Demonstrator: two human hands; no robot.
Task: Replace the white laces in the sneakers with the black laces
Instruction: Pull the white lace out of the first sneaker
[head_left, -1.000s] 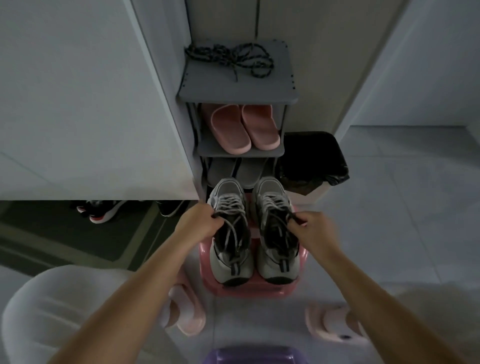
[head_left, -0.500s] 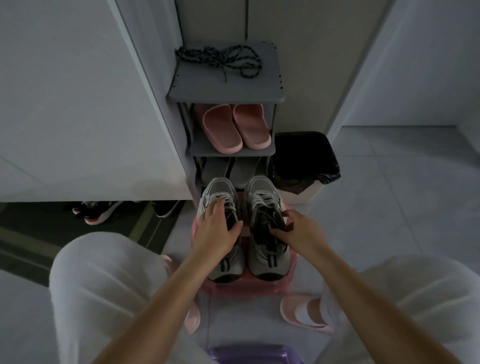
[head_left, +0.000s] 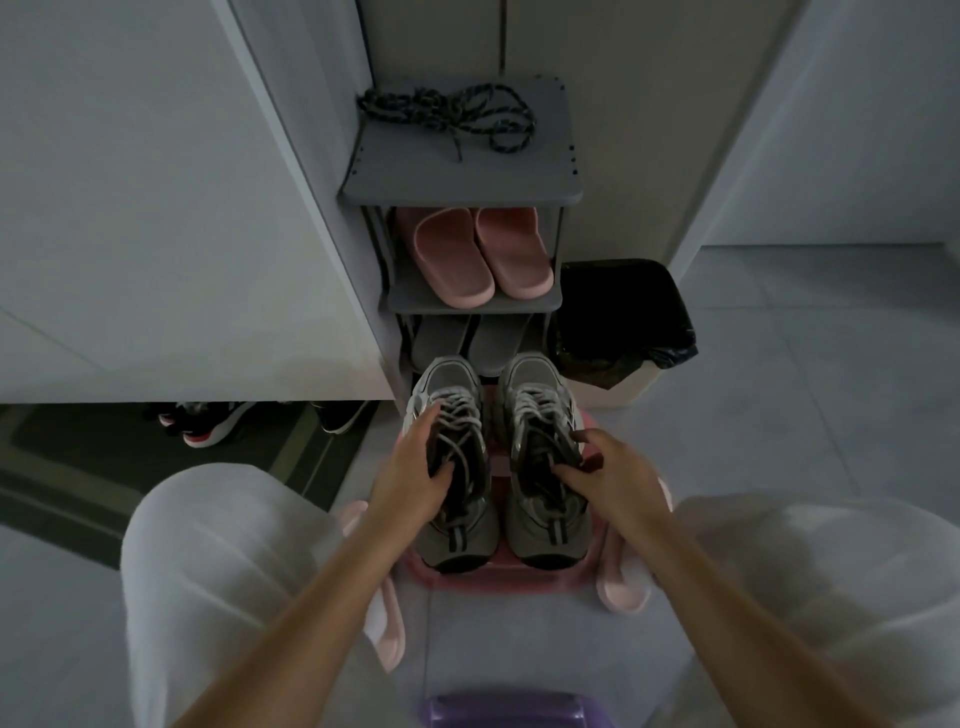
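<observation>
Two grey sneakers with white laces stand side by side on a pink stool (head_left: 498, 579), toes pointing away from me. My left hand (head_left: 415, 478) grips the left sneaker (head_left: 457, 535) at its opening, thumb inside and fingers over the laces. Beside it, my right hand (head_left: 608, 473) holds the collar of the right sneaker (head_left: 545, 525), thumb inside and fingers on the outer side. The black laces (head_left: 447, 117) lie in a loose tangle on the top board of the grey shoe rack (head_left: 457, 176).
Pink slippers (head_left: 472, 254) and grey slippers sit on the lower shelves of the rack. To its right stands a bin with a black bag (head_left: 618, 322). Dark shoes (head_left: 208, 421) lie under the left cabinet. My knees flank the stool; a purple stool (head_left: 504, 709) is at the bottom.
My hands left the lace ends and took hold of the sneakers' openings. I sank lower, so my knees came into view on both sides.
</observation>
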